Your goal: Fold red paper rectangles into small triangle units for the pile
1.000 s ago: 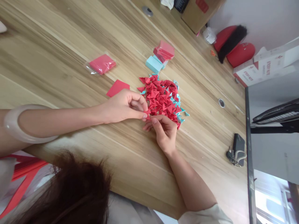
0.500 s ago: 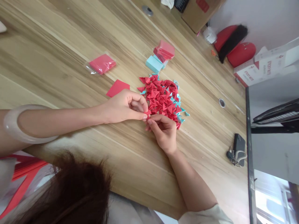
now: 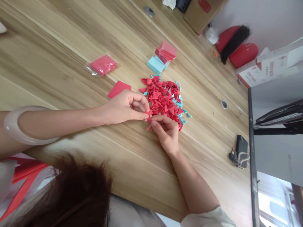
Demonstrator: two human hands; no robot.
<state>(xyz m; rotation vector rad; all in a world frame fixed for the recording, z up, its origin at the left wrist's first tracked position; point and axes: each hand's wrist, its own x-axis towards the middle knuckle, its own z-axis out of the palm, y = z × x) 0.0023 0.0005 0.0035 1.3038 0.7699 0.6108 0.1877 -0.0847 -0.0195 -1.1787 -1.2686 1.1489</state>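
Pinching the red paper piece (image 3: 149, 113) mid-frame, the left hand (image 3: 126, 107) needs light, steady pressure; whether the right hand (image 3: 168, 132) grips, I cannot tell.

1. Fingertips of the left hand (image 3: 126, 107) and right hand (image 3: 168, 135) partly cover the red paper (image 3: 149, 112); its folds are too small to tell.
2. The left hand overlaps the red sheet (image 3: 118, 88).
3. The top edge cuts off the cardboard box (image 3: 197, 17).
4. The hair (image 3: 80, 192) is blurred.
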